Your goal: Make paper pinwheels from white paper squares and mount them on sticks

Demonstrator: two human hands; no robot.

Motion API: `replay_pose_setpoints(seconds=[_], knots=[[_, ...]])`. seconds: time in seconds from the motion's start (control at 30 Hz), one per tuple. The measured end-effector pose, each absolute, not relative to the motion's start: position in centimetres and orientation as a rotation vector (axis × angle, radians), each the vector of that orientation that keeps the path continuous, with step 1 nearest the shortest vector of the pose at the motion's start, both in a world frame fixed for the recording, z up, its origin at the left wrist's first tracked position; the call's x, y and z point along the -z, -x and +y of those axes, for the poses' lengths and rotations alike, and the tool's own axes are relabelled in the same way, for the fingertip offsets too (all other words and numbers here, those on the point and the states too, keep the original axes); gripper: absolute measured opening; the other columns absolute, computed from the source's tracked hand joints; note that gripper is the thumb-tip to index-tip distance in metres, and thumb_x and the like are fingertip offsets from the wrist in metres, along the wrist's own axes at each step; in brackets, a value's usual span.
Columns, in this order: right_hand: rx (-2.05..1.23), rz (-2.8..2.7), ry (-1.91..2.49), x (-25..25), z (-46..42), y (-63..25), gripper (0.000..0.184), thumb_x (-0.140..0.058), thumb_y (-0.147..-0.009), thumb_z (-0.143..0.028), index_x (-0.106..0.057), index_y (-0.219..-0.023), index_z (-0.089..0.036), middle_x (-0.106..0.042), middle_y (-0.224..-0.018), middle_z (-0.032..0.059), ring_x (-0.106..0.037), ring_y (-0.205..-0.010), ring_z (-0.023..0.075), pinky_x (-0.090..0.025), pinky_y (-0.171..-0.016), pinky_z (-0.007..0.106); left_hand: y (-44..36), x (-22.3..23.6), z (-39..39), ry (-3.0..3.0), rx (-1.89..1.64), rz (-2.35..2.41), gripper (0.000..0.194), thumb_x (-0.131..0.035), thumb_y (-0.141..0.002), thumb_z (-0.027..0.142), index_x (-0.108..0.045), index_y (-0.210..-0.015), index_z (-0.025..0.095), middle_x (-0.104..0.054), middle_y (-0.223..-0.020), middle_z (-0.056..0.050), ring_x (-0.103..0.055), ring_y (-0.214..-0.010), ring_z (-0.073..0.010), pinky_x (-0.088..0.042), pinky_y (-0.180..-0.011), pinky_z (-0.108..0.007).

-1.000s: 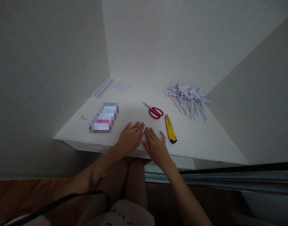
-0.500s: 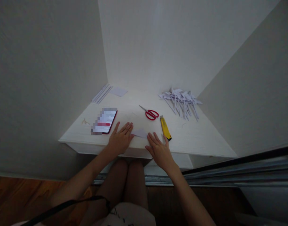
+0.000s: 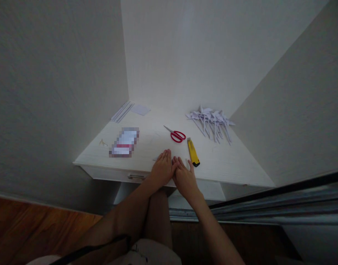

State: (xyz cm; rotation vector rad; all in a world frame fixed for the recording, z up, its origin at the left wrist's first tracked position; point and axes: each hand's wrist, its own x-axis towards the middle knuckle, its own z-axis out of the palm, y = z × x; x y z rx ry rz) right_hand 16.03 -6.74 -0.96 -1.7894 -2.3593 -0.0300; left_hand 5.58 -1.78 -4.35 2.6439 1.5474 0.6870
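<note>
My left hand (image 3: 162,167) lies flat near the front edge of the white table, fingers stretched out over a small folded piece of paper (image 3: 155,159). Only a corner of that paper shows; the hand covers the rest. Right beside it, my right hand (image 3: 184,176) also rests flat, and the two hands touch or nearly touch. A yellow utility knife (image 3: 193,152) lies just past the right fingertips. Red-handled scissors (image 3: 176,135) lie beyond both hands, blades pointing to the far left.
A phone (image 3: 126,142) with a blurred screen lies to the left, near a small tan scrap (image 3: 103,142). Thin paper sticks (image 3: 123,112) and a paper square (image 3: 141,109) are at the back left. Several paper pinwheels (image 3: 211,117) are heaped at the back right. Walls enclose the table.
My left hand has slid right across the paper, up to my right hand, covering most of the paper. The right hand has hardly moved. The view has shifted slightly.
</note>
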Motion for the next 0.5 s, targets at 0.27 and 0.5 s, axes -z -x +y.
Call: replay_pose_setpoints(seconds=[0.27,0.5], knots=[[0.055,-2.298,1.864,0.8,-6.8,-15.1,0.042,-0.037,-0.089,-0.028,-0.044,-0.127,-0.009,-0.042,-0.134,0.0136,-0.037,-0.125,0.0242,-0.018,-0.104,0.048,-1.9,3.6,-4.0,-2.657,-0.673,1.655,0.064,-0.030,-0.089,0.045,-0.034,-0.129,-0.004,-0.042,-0.131,-0.020,-0.038,-0.124,-0.0242,-0.024,-0.107,-0.041],[0.039,-2.282,1.891,0.7,-6.9,-14.9,0.044,-0.041,-0.088,-0.029,-0.043,-0.127,-0.009,-0.042,-0.134,0.0141,-0.037,-0.125,0.0241,-0.017,-0.105,0.049,1.5,3.0,-6.0,-2.729,-0.634,1.622,0.060,-0.038,-0.087,0.044,-0.039,-0.127,0.001,-0.045,-0.129,-0.018,-0.040,-0.123,-0.0266,-0.014,-0.109,-0.047]])
